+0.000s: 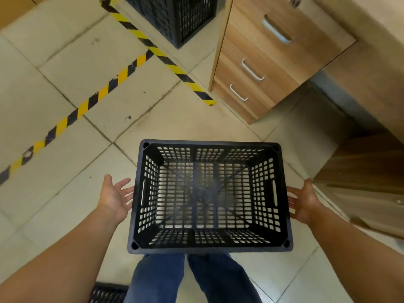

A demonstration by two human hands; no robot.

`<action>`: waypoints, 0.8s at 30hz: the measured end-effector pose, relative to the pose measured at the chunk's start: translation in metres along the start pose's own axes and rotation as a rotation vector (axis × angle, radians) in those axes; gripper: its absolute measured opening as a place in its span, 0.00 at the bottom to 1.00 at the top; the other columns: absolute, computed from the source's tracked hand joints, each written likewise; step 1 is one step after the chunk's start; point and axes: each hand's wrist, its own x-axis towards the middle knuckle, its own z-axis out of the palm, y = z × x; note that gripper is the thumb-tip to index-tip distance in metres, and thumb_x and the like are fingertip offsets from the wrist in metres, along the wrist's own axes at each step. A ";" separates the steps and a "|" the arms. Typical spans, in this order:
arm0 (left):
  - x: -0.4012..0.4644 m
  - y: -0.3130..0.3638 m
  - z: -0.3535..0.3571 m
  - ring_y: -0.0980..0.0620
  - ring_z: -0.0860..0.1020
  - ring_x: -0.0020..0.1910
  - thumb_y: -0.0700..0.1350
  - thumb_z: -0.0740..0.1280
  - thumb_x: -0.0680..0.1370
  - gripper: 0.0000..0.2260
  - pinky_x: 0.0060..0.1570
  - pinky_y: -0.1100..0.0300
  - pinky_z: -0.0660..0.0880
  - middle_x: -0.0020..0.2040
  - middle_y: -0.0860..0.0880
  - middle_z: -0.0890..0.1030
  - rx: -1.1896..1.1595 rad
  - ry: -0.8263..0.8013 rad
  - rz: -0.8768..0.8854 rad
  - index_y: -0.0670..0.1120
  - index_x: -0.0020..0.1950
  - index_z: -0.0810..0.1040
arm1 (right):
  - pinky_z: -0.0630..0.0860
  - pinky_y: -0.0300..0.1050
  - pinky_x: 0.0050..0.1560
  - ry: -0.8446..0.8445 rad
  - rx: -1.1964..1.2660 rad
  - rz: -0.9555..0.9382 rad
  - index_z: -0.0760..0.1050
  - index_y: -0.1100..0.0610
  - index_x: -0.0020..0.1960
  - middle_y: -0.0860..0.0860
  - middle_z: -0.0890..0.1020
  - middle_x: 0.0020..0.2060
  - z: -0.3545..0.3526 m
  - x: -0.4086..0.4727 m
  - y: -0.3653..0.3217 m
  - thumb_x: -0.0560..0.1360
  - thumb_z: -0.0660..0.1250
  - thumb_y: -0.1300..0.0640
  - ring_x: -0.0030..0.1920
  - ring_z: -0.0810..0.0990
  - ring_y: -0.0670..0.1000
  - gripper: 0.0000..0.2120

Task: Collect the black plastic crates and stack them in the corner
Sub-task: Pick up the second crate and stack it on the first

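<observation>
Standing over the crate [209, 196], the person has it square in front of their jeans [190, 278], open side up, with a palm waiting at each short end. Left hand [114, 199] and right hand [303, 203] both have fingers spread and relaxed, a wide grip that holds nothing. Each sits just beside the slotted handle cut into its end wall; whether the fingertips touch the plastic I cannot tell. Whether the crate rests on the floor [72, 68] I cannot say for sure either. The placing makes sense to me: two hands level at opposite handles keeps a light, wide box from tipping when it comes up.

Down at the near edge, behind the person's left leg, a bit of another black lattice [107, 294] pokes into view, possibly one more crate to collect.

Farther out, striped yellow-and-black tape [91, 101] runs across the tiles and meets a second strip that bounds a marked bay. Inside that bay, up against the wooden drawer cabinet [258, 68], stands a far crate [175, 16] — tall enough that it may already be a stack, so I judge that to be the corner meant.

No brand, label or writing is readable anywhere — not on the crates, drawers or tape.
</observation>
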 end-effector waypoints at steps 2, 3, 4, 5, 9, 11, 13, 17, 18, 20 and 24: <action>-0.020 0.013 -0.015 0.43 0.73 0.60 0.66 0.43 0.78 0.33 0.60 0.48 0.69 0.63 0.40 0.74 0.007 0.009 -0.004 0.46 0.67 0.70 | 0.65 0.55 0.61 0.020 -0.030 -0.015 0.68 0.58 0.69 0.59 0.74 0.60 0.005 -0.031 0.000 0.76 0.38 0.32 0.58 0.70 0.57 0.38; -0.031 0.021 -0.022 0.43 0.73 0.60 0.66 0.44 0.78 0.32 0.59 0.49 0.69 0.64 0.40 0.74 0.008 0.015 -0.005 0.46 0.68 0.70 | 0.65 0.56 0.63 0.032 -0.042 -0.026 0.68 0.58 0.69 0.59 0.73 0.62 0.008 -0.046 0.000 0.77 0.38 0.34 0.59 0.70 0.57 0.37; -0.041 0.029 -0.030 0.43 0.73 0.60 0.66 0.44 0.78 0.32 0.58 0.49 0.69 0.64 0.40 0.74 0.010 0.022 -0.006 0.46 0.68 0.70 | 0.64 0.56 0.64 0.043 -0.049 -0.033 0.67 0.58 0.69 0.60 0.72 0.65 0.011 -0.062 0.000 0.77 0.38 0.35 0.61 0.70 0.58 0.37; -0.053 0.037 -0.038 0.43 0.73 0.60 0.65 0.44 0.78 0.32 0.57 0.48 0.69 0.64 0.40 0.73 0.015 0.027 -0.004 0.46 0.68 0.70 | 0.63 0.57 0.65 0.052 -0.051 -0.032 0.67 0.58 0.69 0.60 0.72 0.66 0.015 -0.078 -0.001 0.78 0.38 0.35 0.64 0.69 0.58 0.36; -0.103 0.077 -0.065 0.44 0.71 0.60 0.65 0.46 0.78 0.31 0.52 0.47 0.68 0.63 0.41 0.73 0.022 0.036 0.007 0.45 0.68 0.69 | 0.63 0.58 0.66 0.072 -0.034 -0.022 0.67 0.58 0.70 0.61 0.72 0.66 0.029 -0.144 -0.009 0.77 0.39 0.35 0.67 0.69 0.60 0.37; -0.126 0.100 -0.080 0.44 0.71 0.59 0.64 0.47 0.78 0.31 0.51 0.47 0.68 0.62 0.41 0.73 0.013 0.037 0.020 0.44 0.68 0.70 | 0.64 0.59 0.66 0.071 -0.025 -0.036 0.67 0.59 0.70 0.62 0.72 0.66 0.039 -0.180 -0.015 0.77 0.39 0.34 0.67 0.69 0.60 0.37; -0.147 0.125 -0.100 0.44 0.71 0.59 0.65 0.46 0.78 0.32 0.52 0.47 0.68 0.62 0.41 0.74 0.025 0.016 0.020 0.42 0.67 0.71 | 0.63 0.59 0.67 0.069 -0.008 -0.048 0.66 0.59 0.70 0.62 0.71 0.67 0.050 -0.217 -0.021 0.77 0.39 0.34 0.68 0.68 0.61 0.37; -0.181 0.172 -0.135 0.45 0.72 0.59 0.65 0.45 0.78 0.34 0.56 0.48 0.67 0.59 0.42 0.75 0.035 -0.031 0.060 0.41 0.66 0.72 | 0.62 0.60 0.68 0.056 0.030 -0.059 0.65 0.59 0.71 0.61 0.70 0.68 0.074 -0.282 -0.037 0.77 0.39 0.34 0.68 0.67 0.60 0.37; -0.189 0.183 -0.142 0.46 0.72 0.58 0.65 0.44 0.78 0.34 0.56 0.48 0.67 0.58 0.42 0.75 0.032 -0.034 0.077 0.41 0.66 0.72 | 0.62 0.59 0.68 0.047 0.030 -0.055 0.65 0.59 0.71 0.61 0.69 0.68 0.079 -0.295 -0.042 0.77 0.39 0.34 0.68 0.67 0.60 0.38; -0.203 0.208 -0.153 0.46 0.72 0.58 0.65 0.44 0.78 0.34 0.56 0.49 0.67 0.58 0.42 0.75 0.021 -0.045 0.103 0.41 0.66 0.72 | 0.61 0.59 0.68 0.014 0.034 -0.049 0.65 0.59 0.71 0.60 0.70 0.68 0.090 -0.318 -0.054 0.76 0.38 0.33 0.68 0.67 0.60 0.38; -0.225 0.254 -0.166 0.49 0.73 0.51 0.64 0.43 0.78 0.34 0.49 0.53 0.68 0.52 0.44 0.76 -0.047 -0.047 0.106 0.40 0.64 0.73 | 0.64 0.57 0.65 -0.037 0.002 -0.080 0.69 0.61 0.66 0.62 0.73 0.64 0.112 -0.348 -0.083 0.77 0.38 0.33 0.61 0.70 0.59 0.39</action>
